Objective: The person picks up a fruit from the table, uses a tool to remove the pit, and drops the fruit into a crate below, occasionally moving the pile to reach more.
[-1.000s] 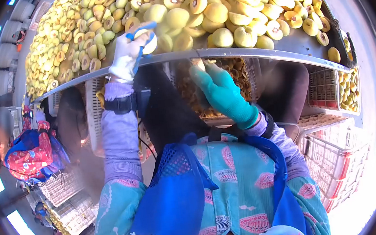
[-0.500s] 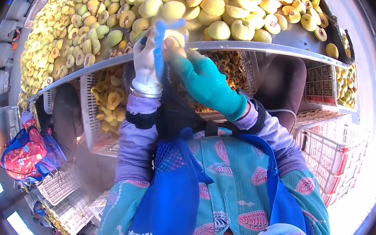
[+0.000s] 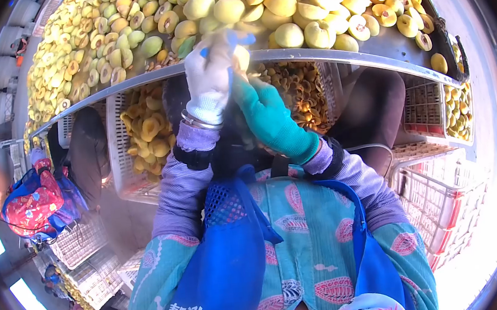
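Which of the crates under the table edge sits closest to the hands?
The white crate of darker orange fruit pieces directly behind the teal-gloved right hand; the crate of yellow halves sits further left, beyond the white-gloved left hand.

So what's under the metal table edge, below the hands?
Under the table, white crates hold yellow fruit halves. The gloved left hand and right hand cover the middle part.

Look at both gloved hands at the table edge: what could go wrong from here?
1. The left hand works a blue tool on a fruit right against the right hand; a slip might nick that glove.
2. The fruit is held over the table edge, so it could drop past the crate below.
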